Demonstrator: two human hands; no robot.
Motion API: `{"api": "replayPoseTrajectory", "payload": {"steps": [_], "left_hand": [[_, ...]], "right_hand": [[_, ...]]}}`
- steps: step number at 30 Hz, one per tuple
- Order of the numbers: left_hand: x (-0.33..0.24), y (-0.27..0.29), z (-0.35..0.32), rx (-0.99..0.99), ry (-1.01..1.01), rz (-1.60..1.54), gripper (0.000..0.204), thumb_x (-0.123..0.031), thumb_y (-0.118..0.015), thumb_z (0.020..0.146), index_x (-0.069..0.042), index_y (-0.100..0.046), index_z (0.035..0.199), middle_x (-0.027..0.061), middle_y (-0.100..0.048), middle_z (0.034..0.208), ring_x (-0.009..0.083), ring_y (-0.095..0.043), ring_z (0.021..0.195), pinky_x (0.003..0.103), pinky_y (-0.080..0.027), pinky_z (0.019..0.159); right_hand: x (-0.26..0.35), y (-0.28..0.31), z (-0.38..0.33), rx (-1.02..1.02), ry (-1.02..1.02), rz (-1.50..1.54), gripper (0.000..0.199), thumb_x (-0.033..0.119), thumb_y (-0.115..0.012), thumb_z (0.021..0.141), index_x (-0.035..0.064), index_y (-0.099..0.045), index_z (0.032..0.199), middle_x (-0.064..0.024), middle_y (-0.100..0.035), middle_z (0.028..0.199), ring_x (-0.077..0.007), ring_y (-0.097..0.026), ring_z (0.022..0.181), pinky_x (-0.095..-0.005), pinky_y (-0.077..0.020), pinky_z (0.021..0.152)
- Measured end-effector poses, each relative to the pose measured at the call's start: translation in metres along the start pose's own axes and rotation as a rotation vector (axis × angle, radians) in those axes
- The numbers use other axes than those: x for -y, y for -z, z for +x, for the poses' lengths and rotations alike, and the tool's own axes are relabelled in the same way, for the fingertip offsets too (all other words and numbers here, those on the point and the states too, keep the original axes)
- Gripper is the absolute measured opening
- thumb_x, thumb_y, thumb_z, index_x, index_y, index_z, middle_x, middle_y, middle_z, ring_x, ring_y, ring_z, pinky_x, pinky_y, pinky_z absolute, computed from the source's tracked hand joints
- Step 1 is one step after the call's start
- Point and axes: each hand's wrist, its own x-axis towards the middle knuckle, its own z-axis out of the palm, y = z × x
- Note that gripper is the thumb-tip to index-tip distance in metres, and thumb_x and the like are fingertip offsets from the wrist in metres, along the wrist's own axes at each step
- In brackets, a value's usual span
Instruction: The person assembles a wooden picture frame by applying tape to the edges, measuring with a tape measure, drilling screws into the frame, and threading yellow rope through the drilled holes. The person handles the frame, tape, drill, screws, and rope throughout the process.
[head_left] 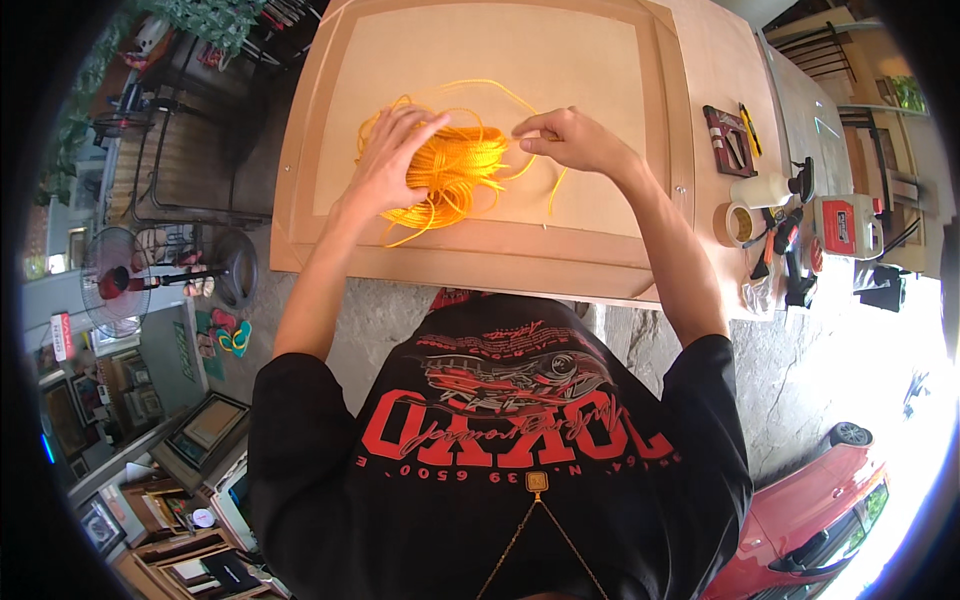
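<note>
A tangled bundle of bright orange cord lies on a large wooden framed panel that serves as a work surface. My left hand rests flat on the left side of the bundle, fingers spread and pressing into the strands. My right hand sits just right of the bundle, with thumb and fingers pinched on a strand of the cord. Loose loops trail out above and below the bundle.
On the right strip of the surface lie a tape roll, a white bottle, pliers with red handles and a small dark box. A standing fan is at the left, a red car at the lower right.
</note>
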Motion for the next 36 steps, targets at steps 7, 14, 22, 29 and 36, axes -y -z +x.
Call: {"api": "replayPoseTrajectory", "payload": {"steps": [7,14,22,29,36], "left_hand": [[0.007,-0.009,-0.032,-0.253,0.114,-0.371,0.094,-0.015,-0.082,0.056,-0.008,-0.041,0.140,0.0178,-0.038,0.141,0.0368,-0.035,0.133,0.047,-0.027,0.114],[0.026,-0.026,-0.048,-0.443,0.229,-0.578,0.072,-0.015,-0.077,0.067,-0.005,-0.049,0.132,0.0217,-0.041,0.135,0.0368,-0.040,0.128,0.044,-0.032,0.109],[0.013,-0.048,-0.047,-0.822,0.571,-0.657,0.044,0.007,-0.063,0.079,-0.007,-0.059,0.121,0.0164,-0.046,0.126,0.0243,-0.047,0.120,0.029,-0.051,0.085],[0.041,-0.033,-0.045,-0.554,0.653,-0.518,0.029,0.008,-0.062,0.078,-0.004,-0.069,0.103,0.0112,-0.058,0.118,0.0165,-0.064,0.079,0.024,-0.054,0.061],[0.046,0.022,-0.013,-0.574,0.364,-0.321,0.017,0.003,-0.066,0.079,-0.004,-0.073,0.093,0.0039,-0.069,0.077,0.0128,-0.065,0.061,0.023,-0.051,0.054]], "right_hand": [[0.000,-0.041,0.011,-0.177,0.047,-0.007,0.023,0.019,-0.059,0.090,0.0028,-0.070,0.101,-0.0171,-0.070,0.086,-0.0320,-0.067,0.079,-0.0396,-0.0521,0.072],[0.021,-0.066,0.042,-0.176,0.121,0.101,0.023,0.019,-0.058,0.090,0.0031,-0.071,0.099,-0.0175,-0.070,0.090,-0.0343,-0.067,0.080,-0.0423,-0.0522,0.074],[0.028,-0.059,0.041,-0.187,-0.025,0.229,0.025,0.008,-0.059,0.087,-0.0015,-0.064,0.109,-0.0159,-0.069,0.084,-0.0250,-0.067,0.074,-0.0349,-0.0523,0.068],[0.026,-0.077,0.056,-0.163,-0.066,0.342,0.026,0.006,-0.062,0.090,-0.0023,-0.059,0.114,-0.0043,-0.061,0.076,-0.0089,-0.059,0.069,-0.0247,-0.0487,0.065],[0.043,-0.060,0.058,-0.244,0.085,0.149,0.036,0.019,-0.064,0.091,-0.0014,-0.059,0.120,-0.0106,-0.067,0.093,-0.0181,-0.063,0.087,-0.0325,-0.0500,0.082]]}}
